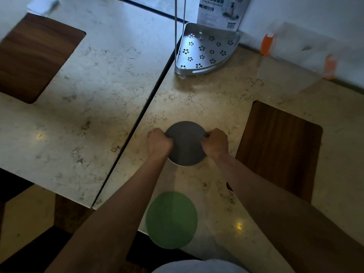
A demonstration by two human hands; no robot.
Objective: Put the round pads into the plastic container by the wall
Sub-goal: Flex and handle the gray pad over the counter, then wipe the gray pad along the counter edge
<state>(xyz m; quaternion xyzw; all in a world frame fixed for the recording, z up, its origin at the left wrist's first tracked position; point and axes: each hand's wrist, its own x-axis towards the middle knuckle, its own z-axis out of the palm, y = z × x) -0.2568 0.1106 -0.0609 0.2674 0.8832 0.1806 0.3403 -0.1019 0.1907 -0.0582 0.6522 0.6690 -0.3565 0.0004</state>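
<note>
A round grey pad (186, 143) sits at the middle of the marble table. My left hand (160, 142) grips its left edge and my right hand (215, 143) grips its right edge. A round green pad (171, 219) lies flat near the table's front edge, between my forearms. The clear plastic container (295, 56) with orange clips stands at the back right against the wall; it is see-through and faint.
A metal corner rack (206, 50) with flower cut-outs stands at the back centre, a printed box (222, 10) behind it. Dark wooden insets (279, 146) (33, 56) lie in the tabletops. A dark seam (141, 119) separates two tables.
</note>
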